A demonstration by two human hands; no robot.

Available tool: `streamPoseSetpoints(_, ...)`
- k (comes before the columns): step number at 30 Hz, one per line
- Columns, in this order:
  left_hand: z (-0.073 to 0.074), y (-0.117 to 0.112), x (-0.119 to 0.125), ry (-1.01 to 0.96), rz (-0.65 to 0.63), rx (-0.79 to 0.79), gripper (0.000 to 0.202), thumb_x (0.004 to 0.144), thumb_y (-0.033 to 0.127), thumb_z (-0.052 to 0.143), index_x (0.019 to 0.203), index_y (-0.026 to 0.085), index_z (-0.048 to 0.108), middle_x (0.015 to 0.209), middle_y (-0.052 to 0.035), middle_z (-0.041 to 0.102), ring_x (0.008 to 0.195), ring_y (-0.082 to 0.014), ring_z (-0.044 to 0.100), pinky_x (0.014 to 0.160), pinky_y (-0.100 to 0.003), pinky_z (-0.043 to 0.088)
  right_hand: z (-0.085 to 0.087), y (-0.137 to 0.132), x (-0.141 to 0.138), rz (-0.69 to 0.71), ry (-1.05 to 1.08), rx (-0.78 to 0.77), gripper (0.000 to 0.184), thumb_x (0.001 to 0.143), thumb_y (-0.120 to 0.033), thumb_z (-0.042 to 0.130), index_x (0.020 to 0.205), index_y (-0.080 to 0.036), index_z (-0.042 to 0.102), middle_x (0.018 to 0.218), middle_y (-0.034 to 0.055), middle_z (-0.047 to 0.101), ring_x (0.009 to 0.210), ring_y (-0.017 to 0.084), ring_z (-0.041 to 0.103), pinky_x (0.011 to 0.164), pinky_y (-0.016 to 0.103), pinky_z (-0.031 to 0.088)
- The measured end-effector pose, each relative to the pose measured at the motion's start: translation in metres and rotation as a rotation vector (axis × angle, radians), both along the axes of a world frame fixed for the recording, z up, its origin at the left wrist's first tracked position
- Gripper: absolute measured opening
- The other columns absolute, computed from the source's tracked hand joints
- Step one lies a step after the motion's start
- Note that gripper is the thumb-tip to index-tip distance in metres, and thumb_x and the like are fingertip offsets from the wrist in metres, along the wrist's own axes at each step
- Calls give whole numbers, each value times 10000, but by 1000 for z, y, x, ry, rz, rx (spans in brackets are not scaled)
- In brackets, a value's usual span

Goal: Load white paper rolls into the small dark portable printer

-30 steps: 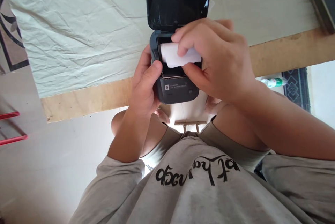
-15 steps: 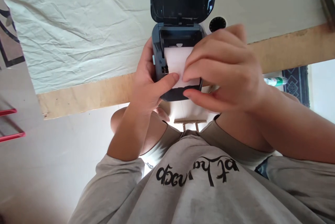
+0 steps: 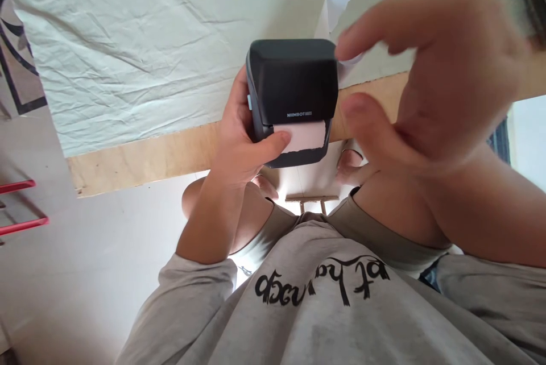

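A small dark label printer [image 3: 292, 83] with its lid down sits at the table's near edge. A white strip of label paper [image 3: 303, 136] sticks out of its front slot. My left hand [image 3: 239, 132] grips the printer's left side, with the thumb pressed on the paper's end. My right hand [image 3: 430, 63] hovers to the right of the printer, raised toward the camera and blurred, fingers spread with nothing in them. A curled white paper strip [image 3: 335, 9] lies behind the printer.
The table [image 3: 149, 152] has a bare wooden edge and a wrinkled pale cloth [image 3: 136, 41] over its top. A red metal frame [image 3: 19, 206] stands at the left on the floor. My grey shirt fills the lower view.
The printer lid has gone from open to closed over the paper roll. My right hand has left the paper and lifted up to the right. My left thumb stays on the paper's end.
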State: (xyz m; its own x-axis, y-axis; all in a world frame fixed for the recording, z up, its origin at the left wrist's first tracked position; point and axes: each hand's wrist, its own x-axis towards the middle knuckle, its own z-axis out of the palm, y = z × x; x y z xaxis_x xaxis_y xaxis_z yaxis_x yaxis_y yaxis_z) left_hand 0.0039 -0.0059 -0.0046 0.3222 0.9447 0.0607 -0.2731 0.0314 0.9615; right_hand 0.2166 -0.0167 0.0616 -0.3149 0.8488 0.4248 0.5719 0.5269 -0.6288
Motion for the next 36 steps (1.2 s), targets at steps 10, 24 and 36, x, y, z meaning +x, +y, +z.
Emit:
streamPoseSetpoints(10, 26, -6, 4, -26, -11, -171, 579, 674, 498, 836, 1156, 272, 610, 1102, -51, 639, 1117, -290, 635, 877, -388, 544, -6, -14, -16, 38, -60, 33, 192, 927, -220, 538, 1111, -211, 592, 1378, 15, 590, 967, 86, 682, 680, 212, 531)
streamPoseSetpoints(24, 30, -3, 7, -92, -59, -222, 461, 720, 442, 817, 1106, 253, 648, 941, -36, 658, 862, -213, 655, 624, -288, 508, -7, -12, -15, 70, -15, -57, 126, 890, -140, 546, 989, -204, 588, 1453, -7, 530, 997, 107, 688, 769, 235, 564)
streamPoseSetpoints(36, 24, 2, 9, -90, -32, -235, 473, 829, 686, 527, 1052, 300, 686, 1173, -49, 691, 1418, -380, 376, 1076, -527, 431, -11, -11, -14, 72, -27, -65, 141, 915, -191, 484, 1032, -195, 563, 1480, 35, 491, 1083, 120, 651, 768, 240, 547)
